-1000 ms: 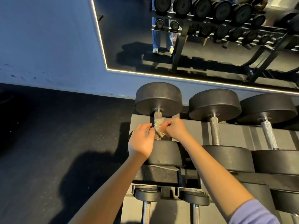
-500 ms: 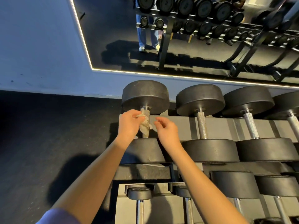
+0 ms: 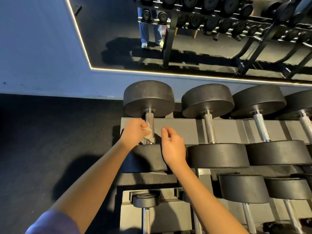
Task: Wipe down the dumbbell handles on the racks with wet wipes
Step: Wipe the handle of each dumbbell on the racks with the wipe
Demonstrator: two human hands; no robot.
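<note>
Left grip (image 3: pixel 133 133) clamped on the wipe (image 3: pixel 148 138), pressing it against the near end of the handle (image 3: pixel 150 118) of the leftmost dumbbell (image 3: pixel 148 98) on the top shelf of the rack (image 3: pixel 177 127); right grip (image 3: pixel 173 146) loosely curled, holding nothing, just beside that handle.

Judgement: wipe is soft, light, limp and damp, and bunches easily; best wrapped round the bar and pinched from both sides. Handle is stiff, knurled metal; rough enough to snag or shred the wipe under hard rubbing. Dumbbell looks heavy and sits firmly in the rack; no lifting needed; work on the bar only.
</note>
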